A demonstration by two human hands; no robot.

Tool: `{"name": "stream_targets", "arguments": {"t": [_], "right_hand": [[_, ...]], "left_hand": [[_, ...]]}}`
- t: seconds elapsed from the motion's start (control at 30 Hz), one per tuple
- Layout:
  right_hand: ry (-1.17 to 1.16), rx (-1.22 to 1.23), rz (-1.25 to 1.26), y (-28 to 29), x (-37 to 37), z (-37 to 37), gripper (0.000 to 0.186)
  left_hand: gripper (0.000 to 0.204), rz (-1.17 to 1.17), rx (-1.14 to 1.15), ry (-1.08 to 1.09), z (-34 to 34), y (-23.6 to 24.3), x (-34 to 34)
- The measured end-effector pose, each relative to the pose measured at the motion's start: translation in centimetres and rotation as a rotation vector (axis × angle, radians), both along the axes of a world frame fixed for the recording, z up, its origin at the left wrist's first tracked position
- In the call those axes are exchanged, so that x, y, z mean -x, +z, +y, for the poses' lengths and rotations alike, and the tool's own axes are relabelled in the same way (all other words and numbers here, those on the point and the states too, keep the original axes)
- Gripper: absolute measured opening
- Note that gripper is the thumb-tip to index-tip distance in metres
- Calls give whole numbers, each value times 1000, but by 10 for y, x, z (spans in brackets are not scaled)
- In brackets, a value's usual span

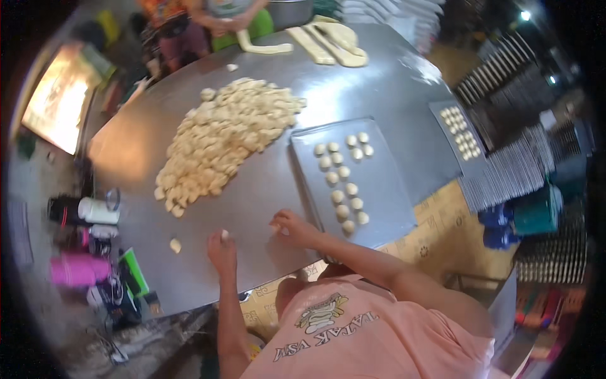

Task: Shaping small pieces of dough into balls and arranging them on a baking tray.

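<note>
My left hand [222, 252] is on the steel table [404, 164], fingers curled round a small pale dough piece, with a loose piece [175, 245] to its left. My right hand [289, 227] is beside the tray's near left corner, fingers curled over what looks like another small piece of dough. A big heap of cut dough pieces [224, 139] lies beyond my hands. The large metal tray [391, 208] to the right carries several round dough balls [343, 210] in short rows.
Two people [224, 22] stand across the table by long dough strips [303, 44]. A smaller filled tray [473, 167] is at the right edge, near stacked trays [505, 180]. Bottles and bags [79, 268] crowd the left side; white sacks [385, 16] are piled behind.
</note>
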State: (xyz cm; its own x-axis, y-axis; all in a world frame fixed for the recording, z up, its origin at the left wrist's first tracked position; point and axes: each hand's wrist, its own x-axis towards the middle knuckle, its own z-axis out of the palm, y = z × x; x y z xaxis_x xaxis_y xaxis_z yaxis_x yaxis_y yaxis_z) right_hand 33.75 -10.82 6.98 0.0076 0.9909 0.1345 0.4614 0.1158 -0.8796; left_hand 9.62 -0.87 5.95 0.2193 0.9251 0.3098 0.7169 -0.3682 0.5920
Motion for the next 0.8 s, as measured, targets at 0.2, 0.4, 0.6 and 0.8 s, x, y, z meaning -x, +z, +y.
{"name": "stream_targets", "arguments": {"t": [0.2,0.4,0.6,0.8], "right_hand": [[-449,-200,-44,57,-108,-58,38],[-647,-190,-57,58,-222,-75,28],[-538,-55,-138,24,-261,-72,33],[-576,-169,-264,43,-246,-73,34]], "left_hand": [[28,-160,-17,-364,-39,60,-173],[25,42,-189,-520,-74,94,-326],[21,207,-227,-529,-87,59,-368],[18,38,-232,-336,-67,71,-357]]}}
